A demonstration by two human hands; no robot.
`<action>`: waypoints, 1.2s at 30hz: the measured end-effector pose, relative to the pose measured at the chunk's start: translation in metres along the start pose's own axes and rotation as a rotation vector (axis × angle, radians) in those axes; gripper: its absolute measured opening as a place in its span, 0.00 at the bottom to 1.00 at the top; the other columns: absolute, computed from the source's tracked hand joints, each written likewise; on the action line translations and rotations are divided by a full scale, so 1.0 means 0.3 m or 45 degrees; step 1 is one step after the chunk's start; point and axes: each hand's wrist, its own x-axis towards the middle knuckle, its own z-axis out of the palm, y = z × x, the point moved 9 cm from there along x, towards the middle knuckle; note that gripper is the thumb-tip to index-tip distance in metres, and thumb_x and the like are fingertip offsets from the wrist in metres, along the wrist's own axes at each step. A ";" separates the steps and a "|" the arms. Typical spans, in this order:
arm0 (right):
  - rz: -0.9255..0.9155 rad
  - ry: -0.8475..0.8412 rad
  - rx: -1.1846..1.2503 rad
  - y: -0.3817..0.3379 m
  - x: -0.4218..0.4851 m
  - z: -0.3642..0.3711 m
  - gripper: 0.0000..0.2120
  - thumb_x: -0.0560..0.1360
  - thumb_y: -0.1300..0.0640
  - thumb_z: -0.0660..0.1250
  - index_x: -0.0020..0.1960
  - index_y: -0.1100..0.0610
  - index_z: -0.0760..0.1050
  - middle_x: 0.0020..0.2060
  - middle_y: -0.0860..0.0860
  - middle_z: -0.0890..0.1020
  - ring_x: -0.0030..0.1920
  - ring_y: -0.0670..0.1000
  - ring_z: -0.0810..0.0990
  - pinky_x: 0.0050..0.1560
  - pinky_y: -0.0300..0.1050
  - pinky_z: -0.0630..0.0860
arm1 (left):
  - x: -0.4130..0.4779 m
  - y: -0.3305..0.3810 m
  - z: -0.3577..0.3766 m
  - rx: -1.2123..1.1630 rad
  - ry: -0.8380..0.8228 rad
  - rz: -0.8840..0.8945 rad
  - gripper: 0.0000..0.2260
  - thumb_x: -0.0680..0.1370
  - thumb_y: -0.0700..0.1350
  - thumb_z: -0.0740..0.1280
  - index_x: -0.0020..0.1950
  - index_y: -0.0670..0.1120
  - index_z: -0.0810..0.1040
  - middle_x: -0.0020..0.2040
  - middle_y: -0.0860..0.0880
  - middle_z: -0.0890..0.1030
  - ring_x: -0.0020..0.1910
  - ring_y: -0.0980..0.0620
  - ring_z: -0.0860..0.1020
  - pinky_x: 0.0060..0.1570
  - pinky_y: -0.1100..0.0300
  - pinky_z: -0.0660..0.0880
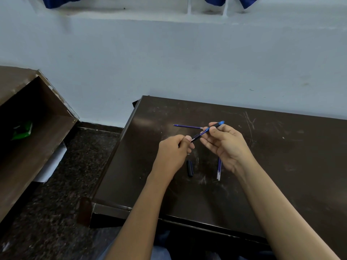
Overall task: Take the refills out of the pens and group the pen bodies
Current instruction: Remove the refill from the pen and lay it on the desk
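A blue pen [205, 130] with a black grip is held slanted above the dark table [281, 147]. My left hand [174, 152] pinches its lower, black end between thumb and fingers. My right hand [225, 145] pinches its upper part near the blue cap end. A thin blue refill [187, 126] lies on the table just behind the hands. Another refill [219, 170] lies below my right hand, partly hidden by it. A short black pen piece [190, 168] lies between my wrists.
The table's left edge [120, 147] drops to a speckled dark floor [62, 194]. A brown open shelf unit [37, 119] stands at the left with a green packet [22, 130] inside. A pale wall [187, 62] runs behind the table.
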 end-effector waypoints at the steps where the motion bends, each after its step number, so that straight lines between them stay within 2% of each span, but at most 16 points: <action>1: 0.012 -0.008 -0.005 0.004 0.000 0.001 0.06 0.78 0.67 0.62 0.47 0.59 0.76 0.44 0.57 0.83 0.42 0.50 0.84 0.52 0.49 0.81 | -0.002 0.003 0.003 0.000 -0.003 0.007 0.16 0.81 0.50 0.57 0.42 0.47 0.82 0.38 0.51 0.82 0.36 0.62 0.75 0.37 0.82 0.65; 6: 0.044 -0.024 -0.044 0.021 -0.003 0.003 0.06 0.78 0.67 0.62 0.48 0.59 0.77 0.44 0.56 0.83 0.41 0.49 0.84 0.51 0.47 0.81 | -0.006 0.000 0.008 -0.015 -0.013 -0.007 0.17 0.81 0.50 0.57 0.42 0.46 0.82 0.36 0.53 0.82 0.34 0.63 0.75 0.36 0.82 0.65; 9: 0.073 -0.054 -0.041 0.028 -0.005 0.012 0.07 0.79 0.67 0.61 0.49 0.60 0.77 0.43 0.55 0.84 0.38 0.48 0.85 0.45 0.45 0.82 | -0.001 0.004 0.014 -0.064 -0.027 -0.024 0.16 0.81 0.50 0.58 0.41 0.47 0.81 0.35 0.54 0.81 0.33 0.64 0.76 0.35 0.81 0.66; 12: 0.078 -0.066 0.004 0.028 -0.010 0.016 0.06 0.79 0.67 0.61 0.49 0.61 0.77 0.43 0.56 0.84 0.38 0.49 0.86 0.40 0.43 0.83 | -0.002 0.007 0.016 -0.062 -0.046 -0.016 0.13 0.80 0.50 0.59 0.42 0.49 0.80 0.38 0.53 0.82 0.35 0.63 0.76 0.35 0.79 0.68; 14: 0.077 -0.068 0.019 0.030 -0.011 0.017 0.06 0.78 0.67 0.62 0.49 0.62 0.77 0.43 0.57 0.84 0.39 0.49 0.86 0.41 0.43 0.83 | -0.004 0.004 0.012 -0.028 -0.040 -0.001 0.10 0.79 0.50 0.62 0.42 0.50 0.79 0.39 0.53 0.82 0.35 0.63 0.76 0.33 0.77 0.68; 18: 0.097 -0.076 0.003 0.043 -0.007 0.029 0.05 0.78 0.66 0.63 0.50 0.61 0.77 0.44 0.56 0.84 0.41 0.50 0.86 0.44 0.44 0.83 | -0.007 0.000 -0.005 -0.020 0.023 0.029 0.02 0.75 0.47 0.67 0.42 0.51 0.77 0.33 0.56 0.76 0.32 0.65 0.74 0.32 0.78 0.68; 20: 0.100 -0.072 -0.023 0.044 -0.001 0.030 0.06 0.78 0.66 0.63 0.51 0.61 0.78 0.43 0.56 0.85 0.42 0.50 0.86 0.45 0.44 0.83 | -0.005 -0.004 -0.002 -0.010 0.025 0.014 0.03 0.75 0.47 0.68 0.43 0.52 0.75 0.34 0.55 0.76 0.33 0.62 0.74 0.29 0.73 0.67; 22: 0.103 -0.076 -0.017 0.045 0.003 0.031 0.05 0.78 0.66 0.63 0.51 0.61 0.78 0.43 0.55 0.85 0.41 0.50 0.86 0.46 0.44 0.83 | 0.001 -0.005 0.008 -0.008 0.001 -0.001 0.03 0.76 0.49 0.66 0.44 0.52 0.77 0.37 0.55 0.79 0.35 0.62 0.75 0.30 0.73 0.66; 24: 0.104 -0.087 0.007 0.048 0.006 0.035 0.05 0.78 0.66 0.63 0.50 0.62 0.77 0.41 0.56 0.85 0.40 0.50 0.86 0.46 0.44 0.83 | 0.004 0.000 0.019 -0.036 -0.033 -0.010 0.12 0.79 0.52 0.60 0.44 0.49 0.80 0.38 0.54 0.83 0.35 0.65 0.76 0.33 0.76 0.68; 26: 0.097 -0.091 0.017 0.049 0.007 0.039 0.04 0.78 0.66 0.63 0.48 0.62 0.77 0.40 0.55 0.84 0.39 0.50 0.86 0.45 0.44 0.83 | 0.005 0.008 0.016 -0.030 -0.030 -0.009 0.16 0.81 0.51 0.57 0.44 0.47 0.82 0.37 0.54 0.83 0.34 0.66 0.76 0.36 0.82 0.66; 32: 0.066 -0.124 0.001 0.047 0.000 0.054 0.04 0.77 0.66 0.65 0.43 0.63 0.75 0.41 0.56 0.83 0.38 0.48 0.85 0.42 0.40 0.82 | 0.004 0.028 -0.014 0.009 0.058 0.097 0.03 0.77 0.46 0.65 0.44 0.50 0.78 0.35 0.56 0.78 0.33 0.65 0.75 0.37 0.82 0.67; 34: 0.058 -0.130 0.005 0.045 -0.003 0.057 0.06 0.76 0.66 0.66 0.41 0.62 0.75 0.40 0.56 0.83 0.39 0.49 0.85 0.43 0.40 0.82 | 0.003 0.023 -0.009 -0.017 0.058 0.074 0.04 0.77 0.48 0.65 0.44 0.50 0.77 0.36 0.55 0.79 0.34 0.64 0.76 0.35 0.79 0.69; 36: 0.049 -0.125 0.004 0.041 -0.004 0.054 0.06 0.76 0.66 0.66 0.40 0.62 0.74 0.39 0.55 0.83 0.38 0.48 0.85 0.41 0.39 0.82 | 0.005 0.015 0.006 -0.029 0.024 0.025 0.11 0.80 0.51 0.60 0.44 0.48 0.78 0.38 0.53 0.81 0.34 0.61 0.77 0.32 0.75 0.69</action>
